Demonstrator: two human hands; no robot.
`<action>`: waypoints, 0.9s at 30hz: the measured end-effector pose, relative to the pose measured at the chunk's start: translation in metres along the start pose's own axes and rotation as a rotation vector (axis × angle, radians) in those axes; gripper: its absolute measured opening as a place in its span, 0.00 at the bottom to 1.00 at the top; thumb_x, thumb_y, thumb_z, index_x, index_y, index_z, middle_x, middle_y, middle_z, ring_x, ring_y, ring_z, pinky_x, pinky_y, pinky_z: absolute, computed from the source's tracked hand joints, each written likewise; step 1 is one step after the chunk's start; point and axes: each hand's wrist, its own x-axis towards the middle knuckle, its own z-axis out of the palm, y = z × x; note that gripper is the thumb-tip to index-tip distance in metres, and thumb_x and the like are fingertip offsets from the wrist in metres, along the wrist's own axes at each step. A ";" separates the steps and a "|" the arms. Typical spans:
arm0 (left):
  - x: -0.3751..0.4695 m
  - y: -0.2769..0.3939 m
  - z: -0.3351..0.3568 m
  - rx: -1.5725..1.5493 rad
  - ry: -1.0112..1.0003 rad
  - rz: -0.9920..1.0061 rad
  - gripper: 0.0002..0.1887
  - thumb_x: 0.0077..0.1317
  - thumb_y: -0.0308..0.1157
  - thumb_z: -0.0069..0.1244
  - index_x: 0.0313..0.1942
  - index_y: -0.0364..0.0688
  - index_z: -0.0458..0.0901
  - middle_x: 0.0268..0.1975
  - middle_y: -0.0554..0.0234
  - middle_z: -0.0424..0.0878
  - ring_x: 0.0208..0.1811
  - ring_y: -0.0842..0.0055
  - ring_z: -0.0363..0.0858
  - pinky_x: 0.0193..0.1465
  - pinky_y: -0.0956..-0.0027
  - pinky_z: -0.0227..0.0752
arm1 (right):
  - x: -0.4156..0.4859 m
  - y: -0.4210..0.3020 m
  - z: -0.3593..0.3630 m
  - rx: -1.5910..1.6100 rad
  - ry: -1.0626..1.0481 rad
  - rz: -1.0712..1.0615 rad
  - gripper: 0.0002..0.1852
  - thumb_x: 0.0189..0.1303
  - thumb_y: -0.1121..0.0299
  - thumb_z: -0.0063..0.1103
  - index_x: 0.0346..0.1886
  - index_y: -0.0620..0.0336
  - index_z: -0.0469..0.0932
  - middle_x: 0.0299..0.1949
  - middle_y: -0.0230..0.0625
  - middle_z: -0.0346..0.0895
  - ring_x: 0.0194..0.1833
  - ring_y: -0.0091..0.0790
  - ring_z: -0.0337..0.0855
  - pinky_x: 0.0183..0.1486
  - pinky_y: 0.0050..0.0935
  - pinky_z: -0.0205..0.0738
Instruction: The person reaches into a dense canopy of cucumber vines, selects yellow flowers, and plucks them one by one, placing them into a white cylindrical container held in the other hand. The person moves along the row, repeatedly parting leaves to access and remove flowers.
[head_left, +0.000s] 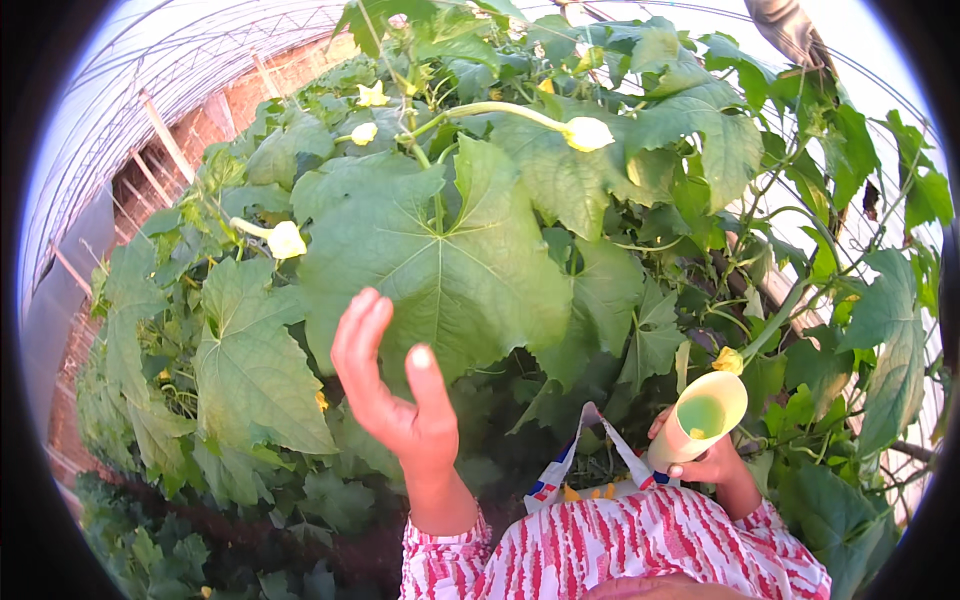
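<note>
My left hand (397, 382) is raised in front of a broad green lobed leaf (450, 255), its fingers and thumb apart and nothing held. At lower right, my right hand (712, 461) grips a cream-coloured cup (682, 435), tilted, with green liquid (699, 418) and a small yellow bit inside. Just above the cup's rim, a withered yellow flower (727, 361) tips a slender young gourd (780, 319) on the vine; whether it touches the rim I cannot tell. Pale yellow blooms (589, 134) end other young fruits nearby, including one on the left (285, 240).
Dense climbing vines fill the middle and right. A bag with a white strap (562, 469) hangs at my front, with yellow pieces (596, 493) near its opening. Greenhouse plastic on curved ribs arches overhead; wooden poles (166, 135) and a brick-coloured wall (217, 112) stand far left.
</note>
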 end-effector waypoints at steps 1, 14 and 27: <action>0.003 -0.006 0.004 0.135 0.015 -0.070 0.21 0.62 0.30 0.53 0.55 0.34 0.74 0.63 0.48 0.71 0.58 0.64 0.74 0.54 0.62 0.71 | 0.002 -0.002 0.006 0.002 -0.028 0.007 0.34 0.37 0.65 0.76 0.51 0.66 0.72 0.44 0.45 0.77 0.47 0.40 0.79 0.50 0.38 0.73; -0.042 0.000 0.047 -0.501 -0.560 -0.312 0.36 0.62 0.32 0.57 0.68 0.38 0.60 0.64 0.47 0.70 0.47 0.69 0.83 0.32 0.73 0.75 | 0.018 0.003 0.043 -0.041 -0.148 0.052 0.36 0.39 0.66 0.78 0.54 0.65 0.71 0.46 0.39 0.78 0.49 0.32 0.79 0.53 0.34 0.72; -0.122 -0.025 -0.004 -0.588 -1.197 -0.252 0.51 0.51 0.55 0.64 0.68 0.35 0.59 0.70 0.46 0.61 0.70 0.55 0.62 0.71 0.56 0.56 | 0.030 -0.002 0.092 -0.213 -0.231 0.010 0.36 0.46 0.64 0.76 0.58 0.65 0.70 0.50 0.39 0.78 0.50 0.30 0.79 0.56 0.32 0.72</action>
